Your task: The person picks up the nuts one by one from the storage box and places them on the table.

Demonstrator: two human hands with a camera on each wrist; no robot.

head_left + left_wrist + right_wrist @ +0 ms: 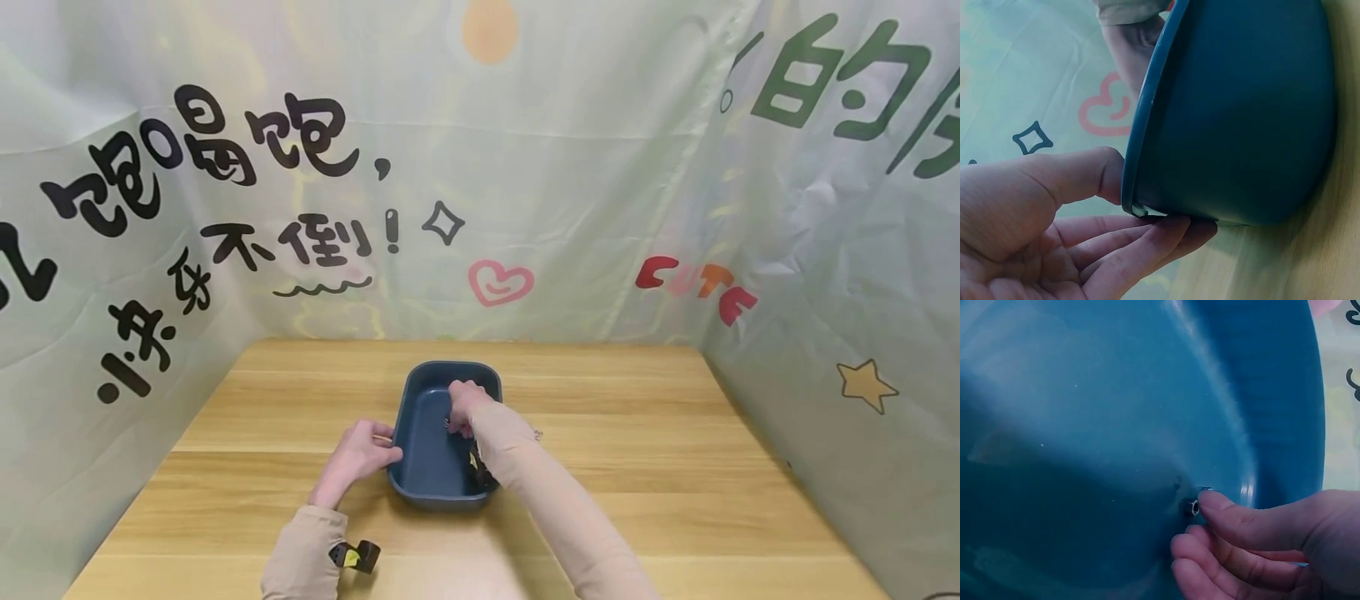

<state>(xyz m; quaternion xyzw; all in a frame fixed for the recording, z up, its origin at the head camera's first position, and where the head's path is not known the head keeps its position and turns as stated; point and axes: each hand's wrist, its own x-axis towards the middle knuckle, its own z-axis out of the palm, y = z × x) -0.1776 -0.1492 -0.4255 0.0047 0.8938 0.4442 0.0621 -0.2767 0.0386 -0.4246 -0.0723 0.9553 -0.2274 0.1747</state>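
Note:
A dark blue rounded rectangular basin (pixel 431 450) stands on the wooden table. My left hand (pixel 362 454) grips its left rim, thumb on the rim and fingers against the outer wall, as the left wrist view also shows. Inside the basin, my right hand (pixel 467 406) reaches down with bent fingers. In the right wrist view its thumb and fingertips pinch a small dark metal nut (pixel 1191 507) low over the basin floor. Another small shiny piece (pixel 1205 489) shows just behind the thumb tip. The right forearm hides part of the basin's right wall.
Small shiny bits (pixel 537 434) lie on the table (pixel 637 467) just right of the basin, partly behind the right sleeve. Printed cloth walls (pixel 585 208) close off the back and both sides. A small black device (pixel 356 557) sits at the left wrist.

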